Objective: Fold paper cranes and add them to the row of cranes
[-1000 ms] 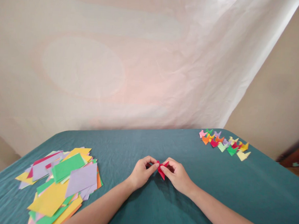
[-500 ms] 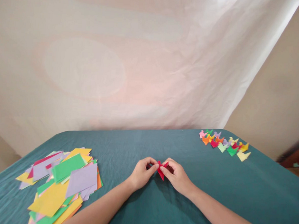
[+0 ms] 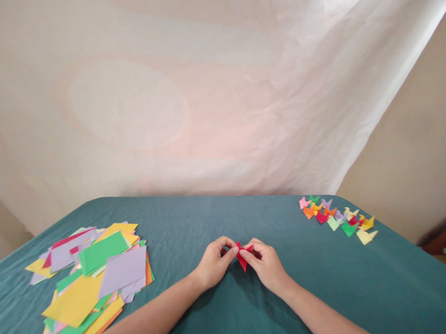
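Observation:
Between my two hands, over the middle of the table, is a small red folded paper [image 3: 242, 261] with pointed ends, one of them aimed down toward me. My left hand [image 3: 216, 260] pinches its left side between thumb and fingers. From the other side, my right hand [image 3: 265, 262] grips the paper with thumb and forefinger, and a red tip shows above the thumb. The fingers cover part of the folds.
A heap of loose coloured paper sheets [image 3: 123, 271] spreads over the left of the green-covered table [image 3: 190, 217]. Several small folded paper birds [image 3: 333, 222] stand in rows at the far right. A pale cloth [image 3: 218, 112] hangs behind the table.
Both hands keep their pinch on the red paper, with only slight finger movement. The whole view has shifted a little, so everything sits slightly lower and farther right.

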Demonstrator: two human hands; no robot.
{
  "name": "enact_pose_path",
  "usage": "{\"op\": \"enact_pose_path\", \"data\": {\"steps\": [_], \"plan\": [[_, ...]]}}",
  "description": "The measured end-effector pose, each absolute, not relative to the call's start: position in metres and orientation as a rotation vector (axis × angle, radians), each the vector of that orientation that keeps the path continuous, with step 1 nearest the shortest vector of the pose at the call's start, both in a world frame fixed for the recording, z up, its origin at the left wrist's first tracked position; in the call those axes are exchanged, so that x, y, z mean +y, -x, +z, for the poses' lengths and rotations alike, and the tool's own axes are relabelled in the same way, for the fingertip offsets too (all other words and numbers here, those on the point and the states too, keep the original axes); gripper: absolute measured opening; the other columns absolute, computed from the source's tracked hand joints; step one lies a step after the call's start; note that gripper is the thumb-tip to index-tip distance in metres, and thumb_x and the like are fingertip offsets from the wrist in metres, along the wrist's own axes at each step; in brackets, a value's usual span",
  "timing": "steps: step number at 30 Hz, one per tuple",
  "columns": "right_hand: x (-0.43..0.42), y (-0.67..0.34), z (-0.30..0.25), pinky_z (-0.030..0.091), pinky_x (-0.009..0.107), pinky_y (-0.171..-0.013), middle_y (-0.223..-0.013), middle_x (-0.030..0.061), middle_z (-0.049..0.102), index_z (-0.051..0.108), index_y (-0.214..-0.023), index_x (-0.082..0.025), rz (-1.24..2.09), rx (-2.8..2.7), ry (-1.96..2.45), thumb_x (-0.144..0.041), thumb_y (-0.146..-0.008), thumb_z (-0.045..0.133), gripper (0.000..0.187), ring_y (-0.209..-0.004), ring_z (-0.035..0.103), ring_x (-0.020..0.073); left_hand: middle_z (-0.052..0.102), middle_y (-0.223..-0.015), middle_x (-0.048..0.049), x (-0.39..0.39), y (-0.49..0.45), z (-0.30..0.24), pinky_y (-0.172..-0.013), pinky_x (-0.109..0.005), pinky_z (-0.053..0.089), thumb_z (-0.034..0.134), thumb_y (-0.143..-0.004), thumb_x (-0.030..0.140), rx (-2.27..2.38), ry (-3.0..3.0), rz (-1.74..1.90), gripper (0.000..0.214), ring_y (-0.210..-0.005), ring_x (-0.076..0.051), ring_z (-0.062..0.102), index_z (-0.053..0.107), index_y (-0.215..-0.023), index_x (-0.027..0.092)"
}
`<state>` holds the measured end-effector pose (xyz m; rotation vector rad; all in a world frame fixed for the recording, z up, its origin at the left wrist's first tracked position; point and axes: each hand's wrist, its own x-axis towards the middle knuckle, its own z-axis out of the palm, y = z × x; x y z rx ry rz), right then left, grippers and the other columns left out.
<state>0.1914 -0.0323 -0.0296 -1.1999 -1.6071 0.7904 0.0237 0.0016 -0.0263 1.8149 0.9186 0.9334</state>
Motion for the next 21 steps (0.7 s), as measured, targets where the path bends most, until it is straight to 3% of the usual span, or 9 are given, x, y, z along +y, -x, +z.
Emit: {"op": "enact_pose_path", "data": {"steps": [21], "plan": [[-0.0313, -0.1936, -0.029, 0.04, 0.024, -0.061, -0.071, 0.001, 0.054, 0.062, -0.071, -0.016, 0.76, -1.653, 1.22, -0.03, -0.084, 0.053, 0.021, -0.065, 0.053, 0.013, 0.061, -0.079, -0.0036, 0.0026, -0.0248, -0.0272, -0.066, -0.023, 0.043, 0.054, -0.084, 0.034, 0.918, -1.781, 0.904, 0.021, -0.07, -0.013, 0.054, 0.059, -0.082, 0.013]]}}
